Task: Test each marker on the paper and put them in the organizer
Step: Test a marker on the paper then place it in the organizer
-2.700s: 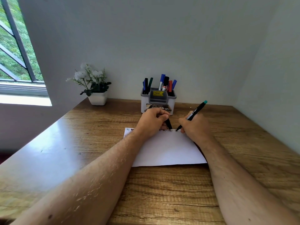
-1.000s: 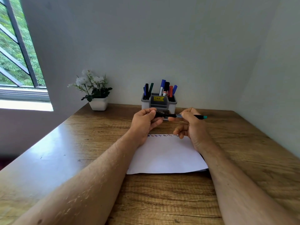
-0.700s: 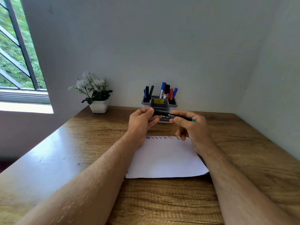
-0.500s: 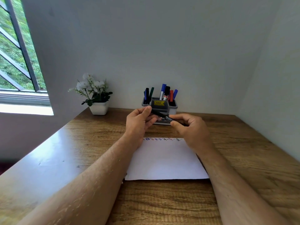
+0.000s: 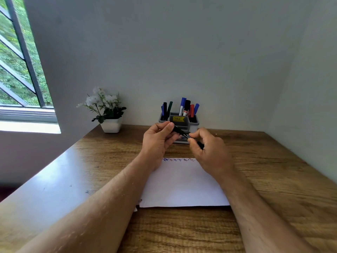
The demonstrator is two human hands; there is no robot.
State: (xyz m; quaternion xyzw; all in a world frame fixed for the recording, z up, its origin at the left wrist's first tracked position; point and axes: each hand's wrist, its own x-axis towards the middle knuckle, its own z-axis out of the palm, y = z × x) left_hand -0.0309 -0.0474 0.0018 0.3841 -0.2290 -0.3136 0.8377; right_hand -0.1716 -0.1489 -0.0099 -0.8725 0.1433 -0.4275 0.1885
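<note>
Above paper (image 5: 182,185), both hands' fingers (L (image 5: 158,139), R (image 5: 209,148)) pinching black marker (image 5: 182,133) w/ raised wrists.

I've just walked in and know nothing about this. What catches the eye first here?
Two bare hands meet above the middle of the wooden desk, the left hand and right hand both gripping one black marker. Below them lies a white paper with a row of coloured scribbles along its far edge. Behind, against the wall, stands a grey organizer full of markers, with a small white flower pot to its left.
</note>
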